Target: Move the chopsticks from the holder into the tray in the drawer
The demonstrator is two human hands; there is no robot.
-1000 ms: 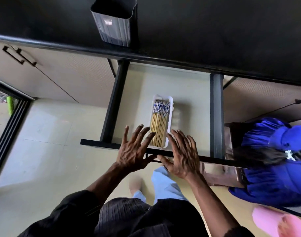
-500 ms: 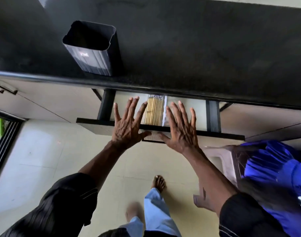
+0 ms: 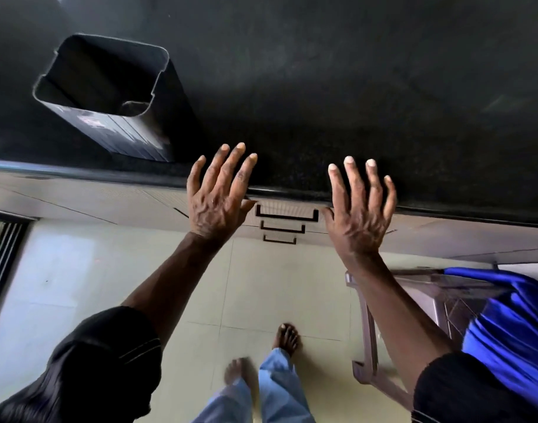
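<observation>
Holder (image 3: 109,96) left of both spread hands (image 3: 289,206).

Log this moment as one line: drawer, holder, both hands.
drawer: shut | holder: empty, upright on countertop | left hand: open, fingers spread, holds nothing | right hand: open, fingers spread, holds nothing

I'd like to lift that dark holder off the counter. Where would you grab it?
Grip the holder around its ribbed side walls from above and the front. It stands upright, open mouth up, looks empty, and shows no handle. Both hands are free.
</observation>
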